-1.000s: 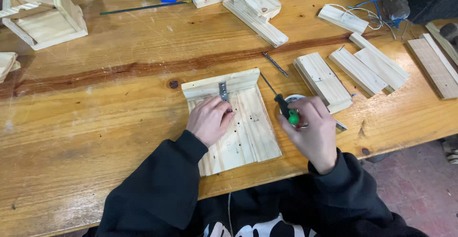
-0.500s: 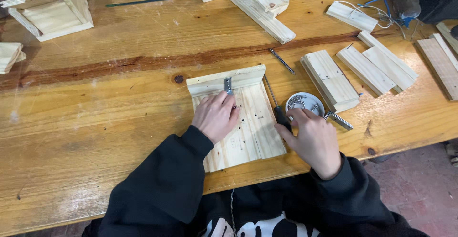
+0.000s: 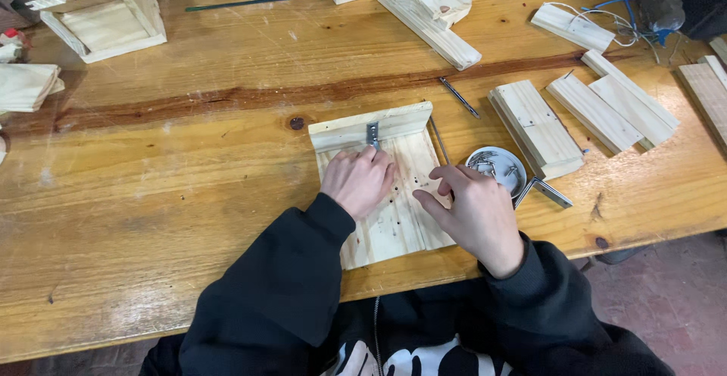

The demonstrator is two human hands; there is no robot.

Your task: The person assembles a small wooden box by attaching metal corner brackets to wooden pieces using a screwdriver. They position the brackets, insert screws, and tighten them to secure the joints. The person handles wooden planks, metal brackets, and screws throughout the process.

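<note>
The wooden surface (image 3: 189, 187) carries everything. In front of me lies a pine panel (image 3: 390, 209) with a raised strip along its far edge and a small metal bracket (image 3: 372, 134) at that strip. My left hand (image 3: 357, 181) presses flat on the panel, fingers loosely curled, grasping nothing. My right hand (image 3: 473, 213) rests at the panel's right edge, whether it grips something I cannot tell, beside a small round dish of screws (image 3: 496, 168).
</note>
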